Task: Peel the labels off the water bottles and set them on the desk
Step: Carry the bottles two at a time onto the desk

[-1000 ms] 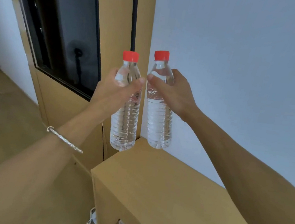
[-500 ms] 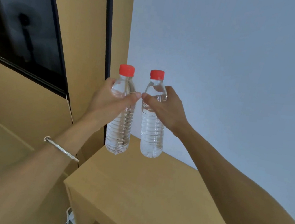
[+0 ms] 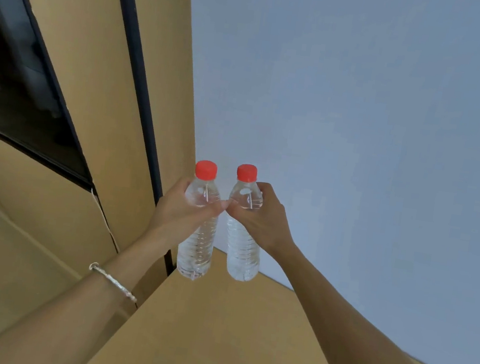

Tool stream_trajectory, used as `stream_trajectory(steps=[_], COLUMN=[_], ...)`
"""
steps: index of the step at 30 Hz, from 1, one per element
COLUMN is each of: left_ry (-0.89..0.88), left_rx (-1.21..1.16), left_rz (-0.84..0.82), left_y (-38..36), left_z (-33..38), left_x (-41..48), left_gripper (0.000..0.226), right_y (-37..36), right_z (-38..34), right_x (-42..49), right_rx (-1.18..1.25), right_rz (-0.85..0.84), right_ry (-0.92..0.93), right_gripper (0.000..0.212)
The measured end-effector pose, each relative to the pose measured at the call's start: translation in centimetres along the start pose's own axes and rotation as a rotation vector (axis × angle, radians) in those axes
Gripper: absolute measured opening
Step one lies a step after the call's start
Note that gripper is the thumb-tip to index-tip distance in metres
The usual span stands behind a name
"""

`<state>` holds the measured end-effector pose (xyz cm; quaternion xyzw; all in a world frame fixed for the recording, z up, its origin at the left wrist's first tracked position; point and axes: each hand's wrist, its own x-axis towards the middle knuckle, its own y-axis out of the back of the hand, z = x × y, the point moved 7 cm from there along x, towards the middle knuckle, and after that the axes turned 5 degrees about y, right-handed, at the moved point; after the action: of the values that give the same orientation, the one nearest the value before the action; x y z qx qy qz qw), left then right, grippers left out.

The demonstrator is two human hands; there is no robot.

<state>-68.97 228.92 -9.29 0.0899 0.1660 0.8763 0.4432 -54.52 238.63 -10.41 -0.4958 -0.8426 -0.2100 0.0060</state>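
Observation:
Two clear water bottles with red caps hang upright side by side above the far end of the wooden desk (image 3: 210,338). My left hand (image 3: 180,215) grips the left bottle (image 3: 196,246) around its upper body. My right hand (image 3: 261,218) holds the right bottle (image 3: 242,254) the same way. The thumbs of both hands nearly touch between the bottles. Neither bottle shows a label. Both bottoms float slightly above the desk top, near its back corner.
A tall wooden cabinet (image 3: 93,75) with a dark glass panel (image 3: 9,81) stands at the left, close to the desk's edge. A plain grey-blue wall (image 3: 362,137) runs behind the desk. A silver bracelet (image 3: 113,283) circles my left wrist.
Both hands have lowered the bottles toward the desk's back corner and brought them level. The camera has tilted, so the cabinet glass slid left.

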Motion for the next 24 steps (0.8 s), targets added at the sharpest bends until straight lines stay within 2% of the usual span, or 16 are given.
stream_trajectory(steps=[7, 15, 24], left_ry=[0.086, 0.226, 0.217], left_rx=[0.032, 0.035, 0.001], left_rz=[-0.092, -0.177, -0.252], left_y=[-2.4, -5.0, -6.6], left_z=[-5.1, -13.2, -15.7], left_x=[5.3, 9.9, 13.9], left_gripper=[0.055, 0.048, 0.045], right_y=[-2.5, -6.3, -7.8], right_z=[5.9, 12.6, 14.8], right_x=[2.8, 3.4, 4.2], right_rx=[-0.016, -0.091, -0.129], right_rz=[-0.029, 0.002, 0.086], right_ry=[-0.117, -0.318, -0.412], right_gripper=[0.065, 0.068, 0.066])
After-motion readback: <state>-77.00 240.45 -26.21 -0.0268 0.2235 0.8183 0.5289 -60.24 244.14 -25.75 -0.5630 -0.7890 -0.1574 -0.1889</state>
